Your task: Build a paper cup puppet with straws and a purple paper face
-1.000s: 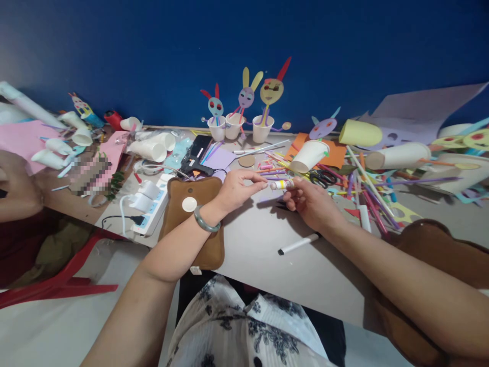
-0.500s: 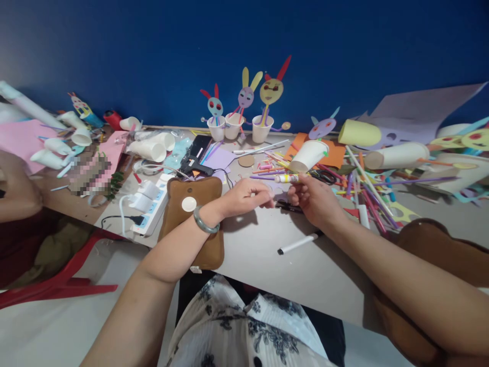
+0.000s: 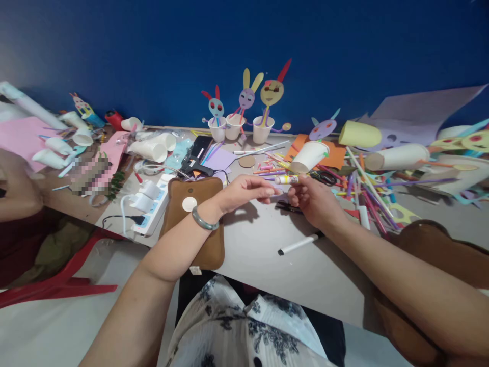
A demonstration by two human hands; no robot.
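My right hand (image 3: 319, 204) is closed around a small white-and-yellow glue stick (image 3: 286, 180), whose end points left. Facing it, my left hand (image 3: 244, 193) pinches a small pale purple piece of paper (image 3: 277, 194) between thumb and fingers, partly hidden by the fingertips. The two hands are close but apart, above the table. Dark-handled scissors (image 3: 287, 207) lie under my right fingers. Nearer to me, a white marker with a black tip (image 3: 298, 244) rests on the tabletop.
Behind stand three paper-cup puppets (image 3: 263, 130). A tipped cup puppet (image 3: 308, 155), straws and sticks (image 3: 372, 204) lie at right. At left are a brown cushion-like pad (image 3: 191, 229), a power strip (image 3: 153, 216), a glue gun (image 3: 195, 165) and another person's arm (image 3: 19, 186).
My left fingers have stretched slightly rightward, and the pale paper piece now shows at their tips. My right hand with the glue stick has hardly moved.
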